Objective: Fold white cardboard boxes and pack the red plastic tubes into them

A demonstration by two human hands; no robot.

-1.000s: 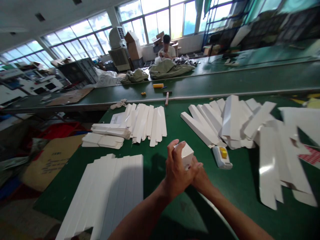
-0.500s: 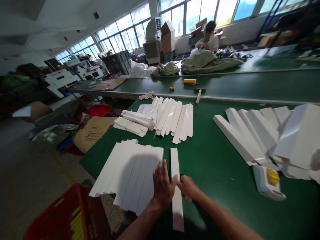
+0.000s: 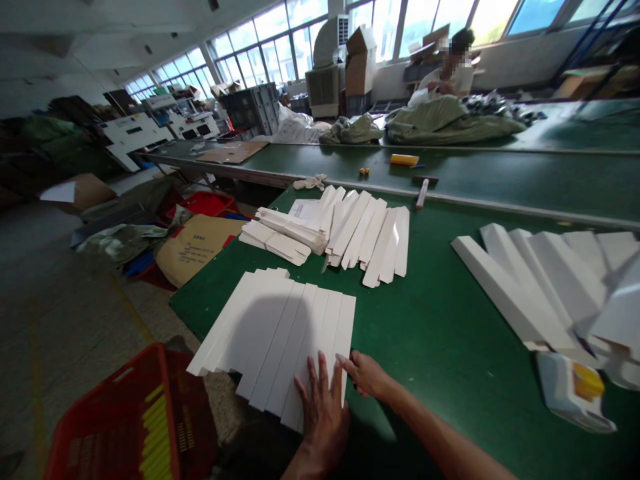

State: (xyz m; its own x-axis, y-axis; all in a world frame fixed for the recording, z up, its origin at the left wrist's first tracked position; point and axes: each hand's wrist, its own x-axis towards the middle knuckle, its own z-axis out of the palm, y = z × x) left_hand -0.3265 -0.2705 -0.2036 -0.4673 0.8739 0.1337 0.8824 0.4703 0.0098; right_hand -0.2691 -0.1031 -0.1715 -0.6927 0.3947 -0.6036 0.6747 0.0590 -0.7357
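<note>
Both hands are down at the near edge of the green desk [image 3: 450,427], on a flat sheet of white scored card strips [image 3: 280,340] joined side by side. The left hand [image 3: 323,420] sits palm-down on the near end of the strips, fingers [image 3: 315,380] open and spread, not gripping anything. The right hand [image 3: 367,375] is just beside it, fingers loosely extended and open, with the tips at the sheet's right edge, no grip there either.

Down on the floor to the left there's a red plastic crate [image 3: 115,427] with yellow bits inside. To the right on the desk is a white-and-yellow handheld gadget [image 3: 573,393], next to a fanned-out pile of folded white card strips [image 3: 520,287].

Further up the desk are a row of loose white strips [image 3: 370,240] and a smaller stack of flat white pieces [image 3: 275,243]. Past that runs a second green bench [image 3: 500,180] with a small hammer [image 3: 423,193] at its edge. At the far end, a seated co-worker [image 3: 453,70] is behind a bulging green sack [image 3: 450,123].
</note>
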